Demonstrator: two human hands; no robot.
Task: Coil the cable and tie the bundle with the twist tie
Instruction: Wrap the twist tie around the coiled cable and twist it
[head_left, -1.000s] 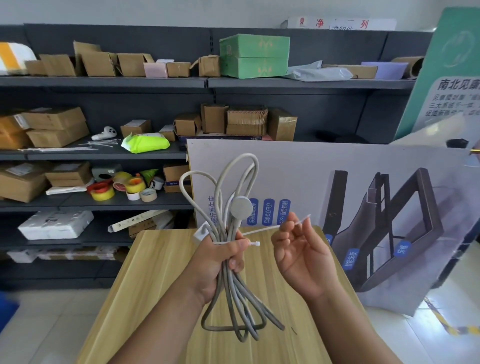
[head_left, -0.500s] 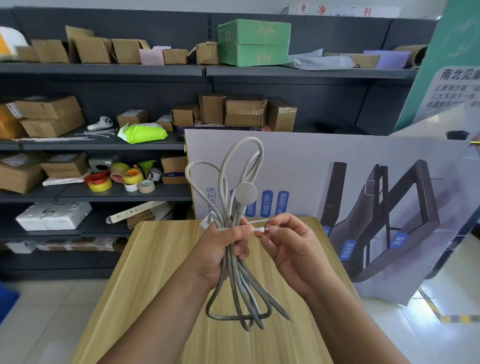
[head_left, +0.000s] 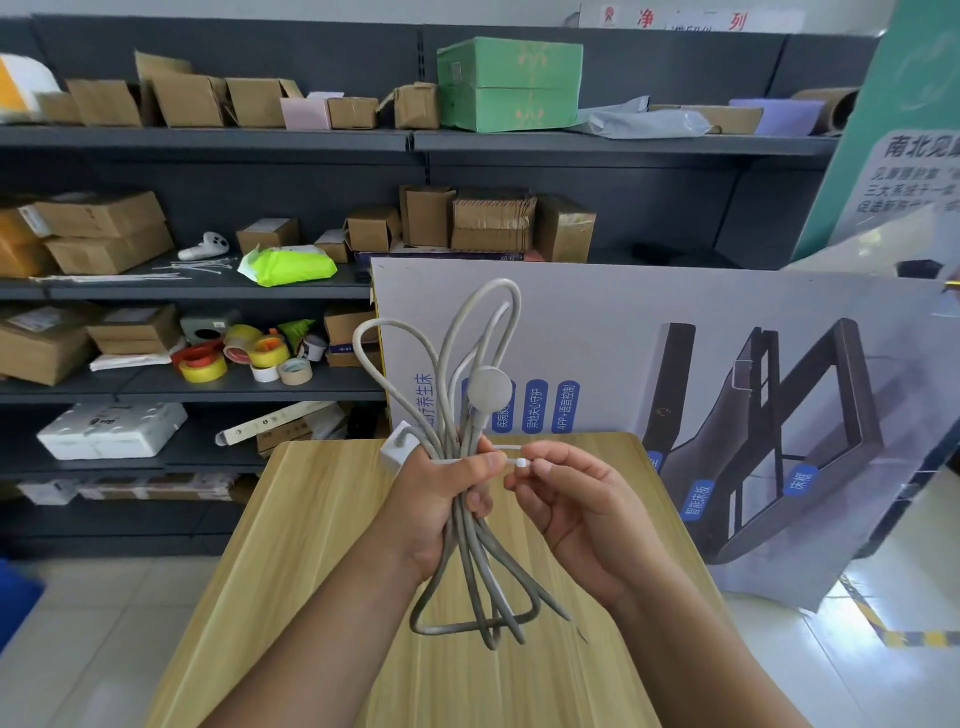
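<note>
A grey-white cable (head_left: 470, 582) is folded into long loops, with a round puck end (head_left: 489, 388) and a white plug block (head_left: 399, 450) near the top. My left hand (head_left: 441, 506) grips the bundle around its middle, upright above the wooden table (head_left: 291, 545). A thin white tie (head_left: 511, 457) wraps the bundle just above my left thumb. My right hand (head_left: 576, 506) pinches the tie's small white head (head_left: 522, 463) between thumb and fingertips, right beside my left thumb.
A large printed board (head_left: 675, 364) leans against the table's far edge. Dark shelves (head_left: 208, 140) behind hold cardboard boxes, tape rolls (head_left: 249, 358), a green box (head_left: 509, 83) and a yellow-green packet (head_left: 288, 265). Tiled floor lies on both sides of the table.
My right hand moved left from holding the tie's free end out to the side and now pinches the tie's head next to my left thumb. The bundle rose slightly.
</note>
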